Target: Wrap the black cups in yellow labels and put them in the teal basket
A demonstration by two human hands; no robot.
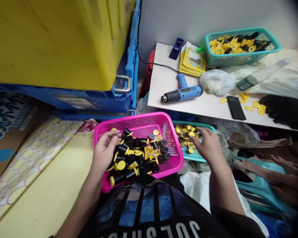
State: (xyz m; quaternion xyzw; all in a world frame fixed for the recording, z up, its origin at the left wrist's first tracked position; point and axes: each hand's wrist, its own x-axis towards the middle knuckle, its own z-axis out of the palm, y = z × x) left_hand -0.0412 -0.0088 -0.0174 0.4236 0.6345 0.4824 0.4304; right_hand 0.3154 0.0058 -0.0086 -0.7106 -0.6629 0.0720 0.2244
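My left hand [105, 147] is at the left side of a pink plastic basket [175, 162]. Its fingers are loosely bent, with the thumb a little apart from them, close to the small black tubes with yellow caps [124, 147]. Several of these lie jumbled in the basket, along with yellow printed pieces [151, 152] and round black ends facing up. Over a smaller teal basket [200, 156] hovers my right hand [208, 143], thumb and fingers spread, near small yellow-capped pieces [186, 135]. I see nothing held in either hand.
On the white table [159, 79] lie a blue heat gun [185, 92], a black phone [235, 107], loose yellow pieces and a bottle. A full teal basket [243, 59] stands behind. Yellow and blue crates [89, 102] rise at left; someone's bare feet [258, 168] show at right.
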